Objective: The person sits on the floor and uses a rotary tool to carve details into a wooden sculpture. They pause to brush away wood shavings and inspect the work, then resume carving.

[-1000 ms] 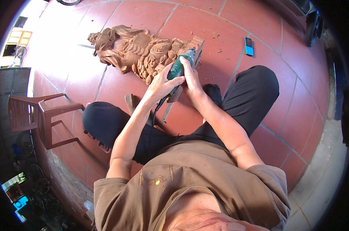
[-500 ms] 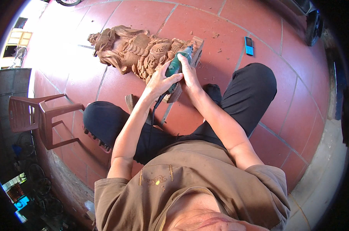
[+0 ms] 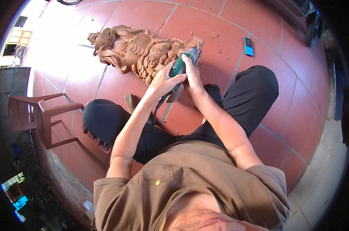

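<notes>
A green rotary tool [image 3: 178, 66] with a grey nose and a black cord is held between my two hands. My left hand [image 3: 162, 81] wraps round its rear body from the left, thumb across it. On the right side, my right hand [image 3: 192, 74] grips the body, thumb along the top. The nose points away from me at the base end of a carved wooden statue [image 3: 143, 52], which lies on its side on the floor. The statue shows deep relief of folds and rounded ornaments. The tool's tip is too small to make out against the wood.
Red floor tiles [image 3: 286, 84] carry scattered wood chips. A blue mobile phone [image 3: 249, 46] lies at the far right. To the left stands a brown plastic chair [image 3: 47, 115]. A small wood block [image 3: 131, 102] sits by my left knee; a black wheel [image 3: 314, 29] is at the upper right.
Both hands have shifted slightly to the right with the rotary tool, along the statue's base. The statue, phone and chair stay where they were.
</notes>
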A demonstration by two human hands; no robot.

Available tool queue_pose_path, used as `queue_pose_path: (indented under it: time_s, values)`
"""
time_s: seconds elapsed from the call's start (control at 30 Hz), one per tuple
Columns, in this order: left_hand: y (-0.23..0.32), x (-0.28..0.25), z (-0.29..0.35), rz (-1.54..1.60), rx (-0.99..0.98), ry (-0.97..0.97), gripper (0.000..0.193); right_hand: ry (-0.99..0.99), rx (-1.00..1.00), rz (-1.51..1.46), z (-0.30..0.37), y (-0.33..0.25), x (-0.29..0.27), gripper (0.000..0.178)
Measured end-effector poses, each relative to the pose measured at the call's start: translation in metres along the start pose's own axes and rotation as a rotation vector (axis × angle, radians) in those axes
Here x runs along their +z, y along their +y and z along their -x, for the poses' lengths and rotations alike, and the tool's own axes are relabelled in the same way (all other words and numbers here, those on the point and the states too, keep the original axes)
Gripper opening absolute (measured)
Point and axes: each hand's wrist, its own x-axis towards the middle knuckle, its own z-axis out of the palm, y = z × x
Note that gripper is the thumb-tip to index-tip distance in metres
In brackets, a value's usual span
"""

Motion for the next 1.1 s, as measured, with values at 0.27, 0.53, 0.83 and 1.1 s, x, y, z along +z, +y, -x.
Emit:
queue_pose_path:
  time_s: [0.27, 0.53, 0.83, 1.1]
  values:
    - [0.002, 0.002, 0.001, 0.003, -0.006, 0.026, 0.067, 0.002, -0.001, 0.024, -0.002, 0.001, -0.003, 0.038]
    - [-0.021, 0.000, -0.007, 0.020, 0.048, 0.081, 0.066, -0.047, 0.032, 0.037, -0.004, 0.001, 0.006, 0.041]
    - [-0.006, 0.001, -0.001, -0.026, 0.050, 0.066, 0.070, -0.028, -0.037, -0.003, -0.008, 0.006, 0.002, 0.041]
    - [0.021, -0.001, 0.008, -0.046, -0.024, -0.007, 0.076, 0.004, 0.010, 0.040, 0.001, -0.003, -0.005, 0.041]
